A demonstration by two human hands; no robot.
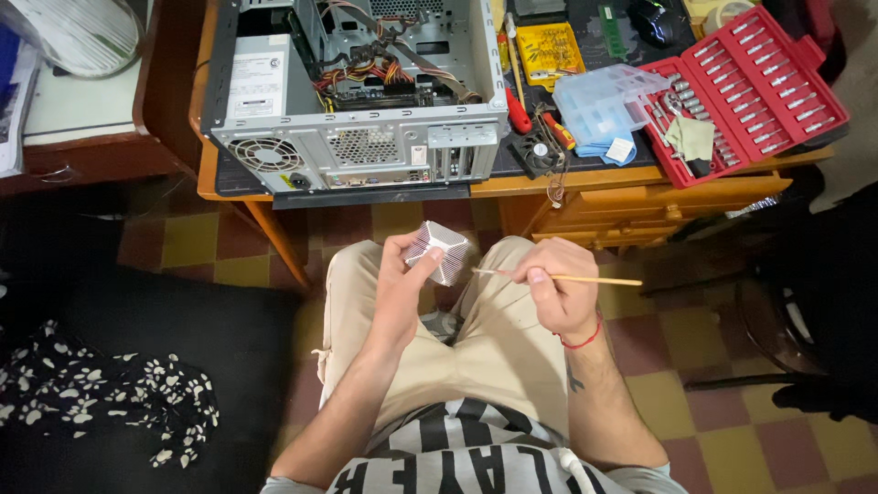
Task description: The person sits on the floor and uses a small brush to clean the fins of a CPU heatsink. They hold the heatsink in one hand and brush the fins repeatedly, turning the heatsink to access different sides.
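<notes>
Right hand [560, 295] pinches thin brush [558, 277], axis level, tip toward finned heatsink [438, 252] gripped in left hand [401, 291]

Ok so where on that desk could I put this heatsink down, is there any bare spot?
Little room. The desk shows only a thin bare strip of front edge, between the open computer case and the red socket set. Behind it, the small fan, screwdrivers and clear plastic box crowd together. The left hand holds the heatsink, the right hand a thin brush.

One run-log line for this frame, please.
left hand: holds finned heatsink | right hand: holds thin brush beside it | open computer case on desk
</notes>
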